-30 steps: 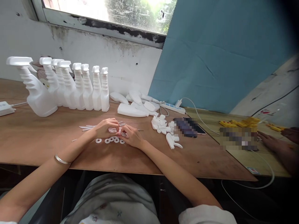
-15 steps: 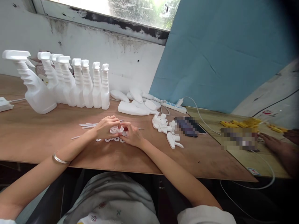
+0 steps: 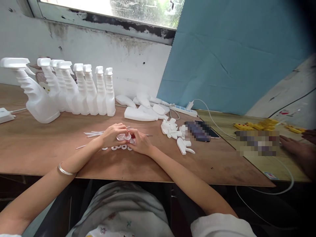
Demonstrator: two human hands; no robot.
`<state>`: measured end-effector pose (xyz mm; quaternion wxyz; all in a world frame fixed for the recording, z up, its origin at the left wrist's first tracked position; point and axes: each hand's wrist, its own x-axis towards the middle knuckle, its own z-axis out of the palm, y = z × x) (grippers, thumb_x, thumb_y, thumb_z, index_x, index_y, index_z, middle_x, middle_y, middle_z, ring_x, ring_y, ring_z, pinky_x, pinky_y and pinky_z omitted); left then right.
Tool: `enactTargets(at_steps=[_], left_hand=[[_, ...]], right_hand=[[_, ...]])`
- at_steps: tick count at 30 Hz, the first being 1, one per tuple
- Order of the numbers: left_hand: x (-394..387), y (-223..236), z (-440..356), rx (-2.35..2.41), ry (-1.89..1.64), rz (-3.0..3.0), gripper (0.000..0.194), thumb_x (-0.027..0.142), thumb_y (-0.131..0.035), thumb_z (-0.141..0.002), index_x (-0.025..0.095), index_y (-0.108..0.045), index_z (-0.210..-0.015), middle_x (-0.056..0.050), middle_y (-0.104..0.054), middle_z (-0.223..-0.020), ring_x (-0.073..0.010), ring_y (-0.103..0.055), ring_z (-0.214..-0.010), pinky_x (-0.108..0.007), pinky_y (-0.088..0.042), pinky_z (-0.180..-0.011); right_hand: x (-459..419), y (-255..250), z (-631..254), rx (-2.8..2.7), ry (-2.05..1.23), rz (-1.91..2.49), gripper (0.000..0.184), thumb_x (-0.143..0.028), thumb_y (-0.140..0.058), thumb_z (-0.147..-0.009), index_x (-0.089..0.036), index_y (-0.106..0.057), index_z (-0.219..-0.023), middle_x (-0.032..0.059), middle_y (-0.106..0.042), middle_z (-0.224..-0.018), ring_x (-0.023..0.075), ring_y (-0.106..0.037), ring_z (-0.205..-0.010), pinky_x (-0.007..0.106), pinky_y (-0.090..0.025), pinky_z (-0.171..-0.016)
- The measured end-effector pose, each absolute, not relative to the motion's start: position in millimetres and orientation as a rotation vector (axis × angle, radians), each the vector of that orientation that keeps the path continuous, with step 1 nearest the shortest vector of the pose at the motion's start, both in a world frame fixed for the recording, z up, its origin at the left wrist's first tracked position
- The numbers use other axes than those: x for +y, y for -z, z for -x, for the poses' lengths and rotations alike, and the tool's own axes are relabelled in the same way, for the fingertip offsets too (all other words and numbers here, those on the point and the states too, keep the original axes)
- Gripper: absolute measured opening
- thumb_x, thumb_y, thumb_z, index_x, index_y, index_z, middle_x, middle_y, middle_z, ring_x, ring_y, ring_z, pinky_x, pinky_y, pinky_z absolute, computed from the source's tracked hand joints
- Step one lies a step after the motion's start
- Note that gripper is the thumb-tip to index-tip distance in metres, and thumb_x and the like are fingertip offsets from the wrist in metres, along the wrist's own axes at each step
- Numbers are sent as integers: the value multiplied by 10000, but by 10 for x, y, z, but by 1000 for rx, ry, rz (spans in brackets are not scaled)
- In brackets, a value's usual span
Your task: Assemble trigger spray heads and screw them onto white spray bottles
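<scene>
My left hand (image 3: 113, 135) and my right hand (image 3: 140, 141) meet above the table, fingers closed around a small round white plastic piece (image 3: 127, 137). Fingers cover much of it, so its exact kind cannot be made out. Just below the hands lie several flat white washers (image 3: 123, 147) in a row. Thin white tubes (image 3: 93, 134) are on the table beside my left hand. Right of my right hand sits a pile of white trigger parts (image 3: 170, 128), and nearer me is a single white spray trigger head (image 3: 184, 146).
Several white spray bottles (image 3: 110, 95) stand upright at the back left, heads fitted. White bottles without heads (image 3: 140, 114) lie near a power strip (image 3: 184, 110). Phones (image 3: 201, 131) rest on the right. Another person's hand (image 3: 293, 148) is beside yellow pieces (image 3: 256, 125) at the far right.
The camera view has shifted slightly. Both hands stay in nearly the same place, still closed on the small white piece.
</scene>
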<state>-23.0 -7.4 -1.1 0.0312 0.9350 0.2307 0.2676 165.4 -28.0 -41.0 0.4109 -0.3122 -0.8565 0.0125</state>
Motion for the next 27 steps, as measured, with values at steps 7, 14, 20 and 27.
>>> enactTargets(at_steps=[7,14,20,27], left_hand=[[-59,51,225,701,-815,-2894,166,335,-548,-773,174,-571,-809,-53,-601,-858,-169,-511,-795,-271,-396,-728],[-67,54,224,683,-801,-2856,162,323,-532,-781,174,-584,-815,-68,-580,-913,-164,-521,-809,-257,-412,-723],[-116,-11,219,701,-747,-2772,200,352,-509,-797,168,-581,-828,-66,-574,-910,-154,-534,-804,-249,-427,-731],[-69,-131,347,1099,-890,-2551,244,395,-402,-849,180,-504,-900,-10,-595,-756,-123,-530,-625,-233,-410,-617]], right_hand=[[-278,407,-1659,-2157,-55,800,398,-259,-600,-718,-193,-402,-1057,49,-614,-882,161,-613,-748,264,-474,-674],[-280,412,-1658,-2170,-86,818,401,-276,-597,-722,-189,-404,-1064,61,-611,-906,173,-614,-788,282,-476,-701],[-279,391,-1656,-2171,-84,782,409,-263,-604,-724,-191,-404,-1074,64,-613,-939,165,-613,-788,269,-472,-689],[-298,356,-1655,-2147,-73,833,435,-369,-601,-764,-181,-409,-1106,52,-621,-895,151,-611,-731,258,-467,-661]])
